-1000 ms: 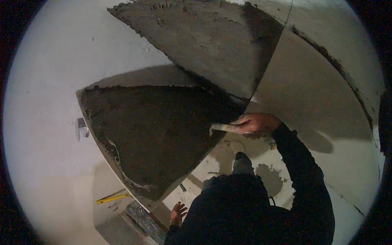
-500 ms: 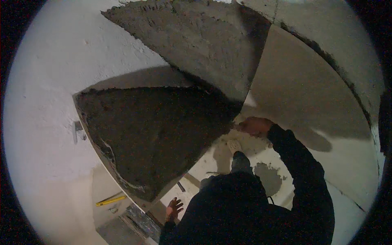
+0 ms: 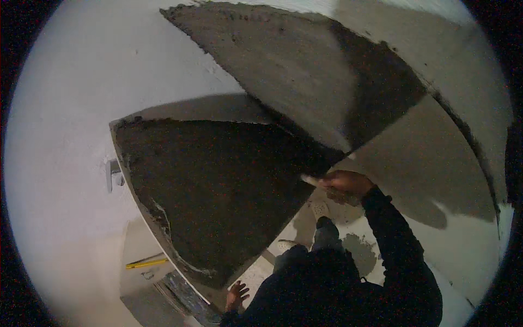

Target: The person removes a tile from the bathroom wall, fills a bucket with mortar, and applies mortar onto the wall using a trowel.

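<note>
Up at the right grip [image 3: 346, 185]: closed around the handle of a pale trowel [image 3: 311, 180], blade poking out to its left and touching the near corner of the big mortar-coated slab [image 3: 218, 196]. Spreads away left of and below that grip, dark wet face up, tilted, pale rim showing along the far side.

Down and well left of the right grip, at the slab's lowest tip: the left grip [image 3: 237, 295], fingers fanned against the edge. Cannot tell whether clamped on the rim or merely braced there.

Now the worries. Looks like a heavy piece with only that one low grip under it, so probably a slip risk. Wet mortar on fingers, a shove from the trowel at the upper corner, and down slides the slab, coated face first. Directly under the right grip, a shoe [image 3: 321, 210] and a grey mortar blob [image 3: 359, 253] on the floor: bad footing, and toes right in the drop line.

Pressing too hard near the corner likely scrapes the bed thin there; thin bed, poor bond. Above the right grip, a mortared wall patch [image 3: 294, 71], and just to its right a pale set tile [image 3: 419, 163]: swinging the slab's corner into either could chip an edge or smear the clean face. Far left of both grips, a yellow pencil [image 3: 146, 264] lying low, easy to kick.
</note>
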Demonstrator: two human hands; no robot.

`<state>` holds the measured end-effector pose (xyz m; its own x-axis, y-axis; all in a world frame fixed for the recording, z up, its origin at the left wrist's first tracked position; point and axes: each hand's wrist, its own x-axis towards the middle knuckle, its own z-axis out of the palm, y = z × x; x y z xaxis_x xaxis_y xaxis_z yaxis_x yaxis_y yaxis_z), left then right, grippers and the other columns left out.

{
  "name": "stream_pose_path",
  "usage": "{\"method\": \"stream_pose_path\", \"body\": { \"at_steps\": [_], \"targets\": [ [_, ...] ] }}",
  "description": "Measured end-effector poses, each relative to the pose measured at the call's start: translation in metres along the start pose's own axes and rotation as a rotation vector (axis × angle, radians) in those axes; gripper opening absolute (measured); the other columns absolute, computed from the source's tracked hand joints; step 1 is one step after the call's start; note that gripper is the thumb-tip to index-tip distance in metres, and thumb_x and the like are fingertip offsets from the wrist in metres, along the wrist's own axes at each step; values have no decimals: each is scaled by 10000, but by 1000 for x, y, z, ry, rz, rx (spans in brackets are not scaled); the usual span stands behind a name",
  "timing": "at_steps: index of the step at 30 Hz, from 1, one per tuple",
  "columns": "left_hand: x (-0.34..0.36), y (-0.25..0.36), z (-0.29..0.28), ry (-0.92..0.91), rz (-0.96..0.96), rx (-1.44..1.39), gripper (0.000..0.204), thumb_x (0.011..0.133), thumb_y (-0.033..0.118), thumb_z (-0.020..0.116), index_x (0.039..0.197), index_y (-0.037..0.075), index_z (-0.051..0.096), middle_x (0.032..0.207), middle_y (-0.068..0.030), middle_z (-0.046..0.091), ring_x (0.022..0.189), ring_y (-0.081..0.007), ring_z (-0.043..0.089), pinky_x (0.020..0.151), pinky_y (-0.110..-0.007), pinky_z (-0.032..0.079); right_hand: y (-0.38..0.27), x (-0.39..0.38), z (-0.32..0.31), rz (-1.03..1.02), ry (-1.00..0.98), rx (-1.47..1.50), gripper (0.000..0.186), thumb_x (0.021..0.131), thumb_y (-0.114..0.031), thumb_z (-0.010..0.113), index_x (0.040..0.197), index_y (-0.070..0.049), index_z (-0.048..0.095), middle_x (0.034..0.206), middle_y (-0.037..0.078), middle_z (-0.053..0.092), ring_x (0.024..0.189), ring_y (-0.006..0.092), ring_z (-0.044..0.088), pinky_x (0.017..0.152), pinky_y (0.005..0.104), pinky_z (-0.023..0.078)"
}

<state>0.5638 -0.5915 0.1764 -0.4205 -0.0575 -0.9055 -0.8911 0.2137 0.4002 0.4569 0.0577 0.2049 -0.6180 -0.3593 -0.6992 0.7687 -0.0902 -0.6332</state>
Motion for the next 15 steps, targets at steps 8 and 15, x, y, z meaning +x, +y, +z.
{"method": "stream_pose_path", "body": {
  "at_steps": [8,15],
  "targets": [
    [-27,-45,4,53,20,-55,632,917,435,479,1402,77,290,1348,-169,426,1131,-328,506,870,-464,456,-55,199,-42,-496,-45,266,355,925,-412,479,868,-90,615,742,67,595,616,175,568,574,323,468],
    [-31,-64,18,82,-27,-70,615,925,406,475,1400,64,287,1357,-180,408,1156,-338,486,880,-469,459,-150,287,-64,-525,-47,-257,323,909,-394,513,855,-84,587,727,62,582,566,188,545,551,341,460]
  ]
}}
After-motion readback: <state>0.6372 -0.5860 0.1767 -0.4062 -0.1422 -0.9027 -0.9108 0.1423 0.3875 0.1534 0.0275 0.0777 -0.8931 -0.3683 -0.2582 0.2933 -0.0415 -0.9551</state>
